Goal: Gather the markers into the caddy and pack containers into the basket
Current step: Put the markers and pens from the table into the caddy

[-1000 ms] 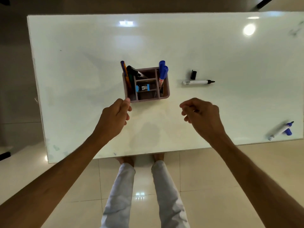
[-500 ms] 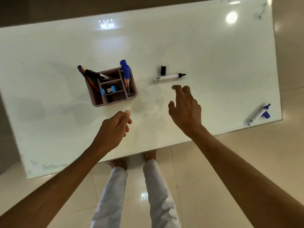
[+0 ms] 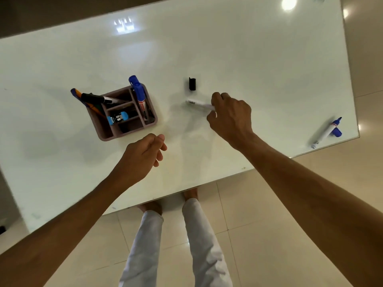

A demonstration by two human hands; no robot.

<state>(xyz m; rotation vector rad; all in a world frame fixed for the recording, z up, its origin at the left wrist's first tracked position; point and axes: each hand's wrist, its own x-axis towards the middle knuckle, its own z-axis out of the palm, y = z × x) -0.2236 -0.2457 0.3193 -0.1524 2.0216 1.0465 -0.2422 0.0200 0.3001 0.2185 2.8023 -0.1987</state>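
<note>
White tabletop (image 3: 248,59): we see the right hand (image 3: 231,117) closing its grip on an uncapped white marker (image 3: 199,104), its black cap (image 3: 192,83) just beyond. The left hand (image 3: 143,156) hangs loosely curled, empty. The brown caddy (image 3: 126,112) already holds several markers; a blue marker (image 3: 326,132) waits far right. No basket shows; labels are unreadable.

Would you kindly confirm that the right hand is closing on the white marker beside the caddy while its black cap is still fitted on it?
Not quite: the black cap is off, lying on the white table just beyond the marker. The head view shows this. The rest holds: the right hand is closing on the white marker beside the caddy.
</note>
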